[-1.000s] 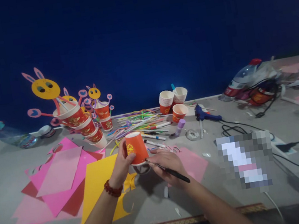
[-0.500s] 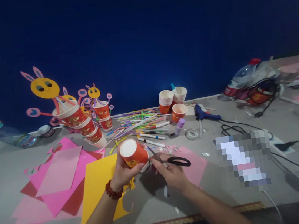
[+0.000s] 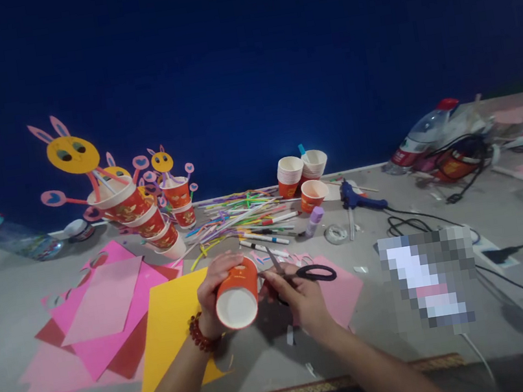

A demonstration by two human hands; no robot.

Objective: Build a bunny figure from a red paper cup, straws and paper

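My left hand is wrapped round a red paper cup, held tilted above the table with a white round end turned toward me. A bracelet of dark red beads circles that wrist. Beside the cup, my right hand grips black-handled scissors. One blade points up and away, and the blades look apart. The right fingertips are close to the cup's right side; whether they touch it I cannot tell. Under the left forearm lies a yellow sheet with cut-outs, and a pink sheet lies beyond the right hand.
Stacked cup figures with yellow faces stand at back left, behind pink sheets. Pipe cleaners and markers lie mid-table. Further right are stacked cups, a glue stick, tape, a corded glue gun and a bottle.
My left hand has turned the cup, so its visible white end faces down toward me instead of up. The scissors have shifted slightly right, and their blade points more upward.
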